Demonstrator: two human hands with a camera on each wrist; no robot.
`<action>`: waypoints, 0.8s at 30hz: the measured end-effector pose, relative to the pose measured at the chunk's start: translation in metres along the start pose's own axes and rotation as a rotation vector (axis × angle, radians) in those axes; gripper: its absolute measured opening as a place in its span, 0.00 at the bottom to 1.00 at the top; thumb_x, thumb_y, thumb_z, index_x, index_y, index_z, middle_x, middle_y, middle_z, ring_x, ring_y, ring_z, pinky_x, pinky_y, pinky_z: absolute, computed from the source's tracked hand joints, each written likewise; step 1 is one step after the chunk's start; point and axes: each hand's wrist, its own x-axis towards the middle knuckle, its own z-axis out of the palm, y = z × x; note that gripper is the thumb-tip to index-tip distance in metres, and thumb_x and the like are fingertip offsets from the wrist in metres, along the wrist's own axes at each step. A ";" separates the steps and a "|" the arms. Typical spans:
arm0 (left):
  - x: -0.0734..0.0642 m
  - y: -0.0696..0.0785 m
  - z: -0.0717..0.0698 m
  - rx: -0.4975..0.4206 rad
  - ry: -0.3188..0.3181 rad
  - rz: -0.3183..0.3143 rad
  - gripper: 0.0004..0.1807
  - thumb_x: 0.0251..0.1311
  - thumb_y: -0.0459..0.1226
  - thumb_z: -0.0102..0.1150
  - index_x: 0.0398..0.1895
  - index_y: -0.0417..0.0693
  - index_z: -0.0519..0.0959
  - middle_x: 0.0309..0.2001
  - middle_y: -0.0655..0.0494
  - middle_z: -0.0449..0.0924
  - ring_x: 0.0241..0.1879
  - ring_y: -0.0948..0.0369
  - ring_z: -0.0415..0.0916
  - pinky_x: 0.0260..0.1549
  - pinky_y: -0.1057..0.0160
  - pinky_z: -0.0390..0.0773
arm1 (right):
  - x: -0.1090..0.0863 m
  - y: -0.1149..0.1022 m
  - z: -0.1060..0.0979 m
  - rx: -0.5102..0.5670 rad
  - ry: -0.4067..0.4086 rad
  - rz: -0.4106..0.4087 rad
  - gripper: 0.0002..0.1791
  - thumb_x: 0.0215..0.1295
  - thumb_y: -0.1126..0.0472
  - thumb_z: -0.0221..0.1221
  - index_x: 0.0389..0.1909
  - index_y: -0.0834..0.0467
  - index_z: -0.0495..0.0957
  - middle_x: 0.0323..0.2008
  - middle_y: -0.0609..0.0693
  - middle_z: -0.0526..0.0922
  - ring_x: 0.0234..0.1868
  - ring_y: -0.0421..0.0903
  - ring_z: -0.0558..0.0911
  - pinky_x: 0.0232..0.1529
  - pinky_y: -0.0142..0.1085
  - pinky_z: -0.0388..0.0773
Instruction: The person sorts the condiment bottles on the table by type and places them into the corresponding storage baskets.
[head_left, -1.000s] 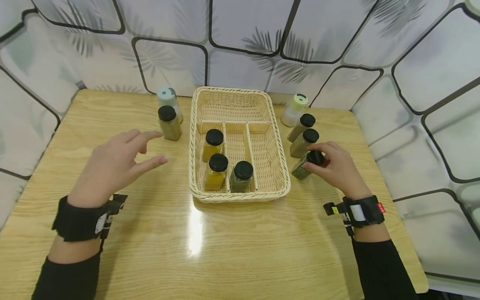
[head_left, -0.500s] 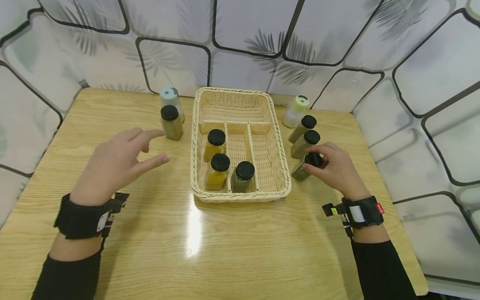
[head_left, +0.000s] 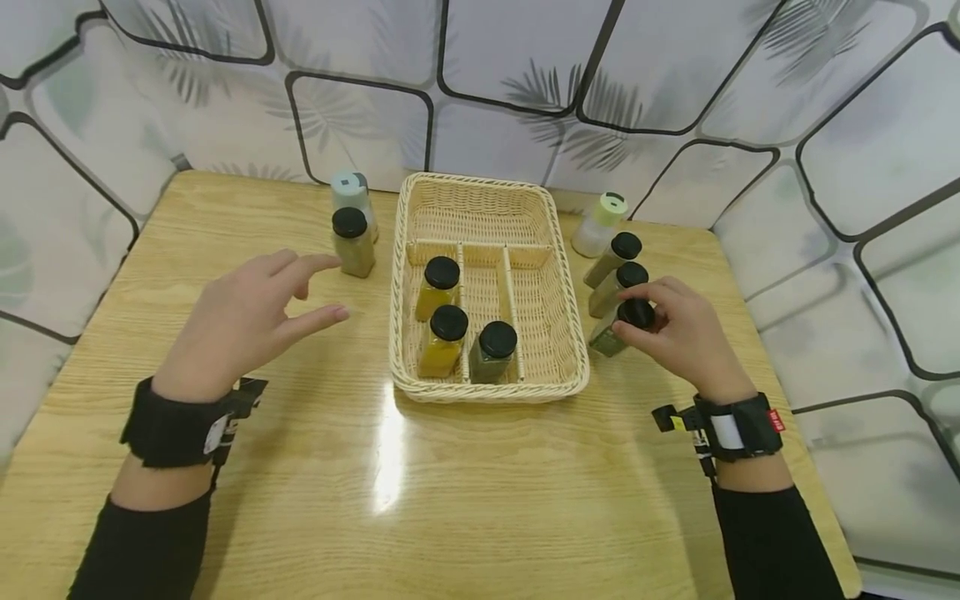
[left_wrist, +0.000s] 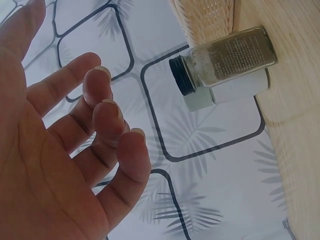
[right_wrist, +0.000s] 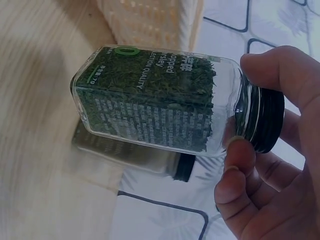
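My right hand (head_left: 686,337) pinches a glass jar of chopped parsley (right_wrist: 150,100) by its neck and black lid, thumb on one side and fingers on the other. The jar stands to the right of the wicker basket (head_left: 491,392). My left hand (head_left: 247,321) hovers over the table with fingers loosely bent and thumb apart, holding nothing. Nearest to it is a black-lidded spice jar (left_wrist: 240,55) left of the basket. Inside the basket, two yellow spice jars (head_left: 441,354) occupy the left compartment, and a dark green spice jar (head_left: 491,362) is in the middle one.
Behind the parsley stand two brownish spice jars (head_left: 609,296) and a green-capped shaker (head_left: 600,225). A blue-capped shaker (head_left: 349,196) is behind the left jar. Patterned fabric (head_left: 495,142) rises at the table's (head_left: 480,492) back edge.
The whole scene has shifted slightly to the right in the head view. Both hands keep much the same pose, the right one still holding the parsley jar.
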 end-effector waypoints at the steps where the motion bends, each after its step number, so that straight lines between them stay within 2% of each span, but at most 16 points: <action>1: -0.001 0.000 0.000 -0.001 -0.001 0.000 0.33 0.59 0.61 0.55 0.64 0.56 0.69 0.31 0.60 0.68 0.27 0.60 0.65 0.22 0.59 0.66 | 0.000 -0.002 -0.001 -0.001 0.011 -0.007 0.18 0.54 0.51 0.68 0.46 0.49 0.81 0.37 0.43 0.74 0.24 0.38 0.66 0.22 0.38 0.67; 5: -0.003 0.000 0.000 -0.001 -0.002 0.002 0.33 0.59 0.60 0.55 0.64 0.56 0.69 0.31 0.60 0.68 0.26 0.60 0.65 0.21 0.59 0.66 | 0.004 -0.012 -0.008 -0.008 0.052 -0.047 0.18 0.52 0.54 0.69 0.45 0.49 0.81 0.34 0.44 0.75 0.24 0.38 0.65 0.22 0.37 0.65; 10: -0.003 -0.001 -0.003 0.009 0.040 0.020 0.33 0.57 0.58 0.59 0.63 0.56 0.70 0.31 0.59 0.68 0.25 0.60 0.64 0.19 0.60 0.66 | 0.017 -0.024 -0.020 -0.005 0.090 -0.083 0.19 0.50 0.55 0.70 0.46 0.49 0.82 0.33 0.44 0.76 0.24 0.38 0.64 0.23 0.35 0.61; 14: -0.003 -0.001 -0.005 0.007 0.050 0.015 0.33 0.56 0.58 0.60 0.64 0.56 0.70 0.31 0.59 0.67 0.24 0.60 0.63 0.19 0.59 0.65 | 0.027 -0.033 -0.028 0.014 0.113 -0.107 0.20 0.49 0.57 0.70 0.46 0.51 0.82 0.34 0.45 0.77 0.25 0.38 0.64 0.25 0.33 0.60; 18: -0.002 0.001 -0.006 0.001 0.051 0.017 0.33 0.56 0.58 0.59 0.64 0.56 0.70 0.31 0.59 0.67 0.24 0.60 0.63 0.19 0.59 0.65 | 0.035 -0.047 -0.032 0.028 0.140 -0.149 0.19 0.48 0.60 0.70 0.44 0.55 0.82 0.33 0.48 0.78 0.24 0.39 0.63 0.24 0.33 0.59; 24: 0.003 0.002 -0.008 0.003 0.072 0.049 0.33 0.55 0.57 0.61 0.63 0.56 0.71 0.31 0.59 0.68 0.25 0.60 0.63 0.18 0.60 0.65 | 0.044 -0.070 -0.033 0.043 0.156 -0.153 0.18 0.48 0.61 0.70 0.43 0.56 0.82 0.31 0.50 0.76 0.24 0.38 0.63 0.23 0.33 0.59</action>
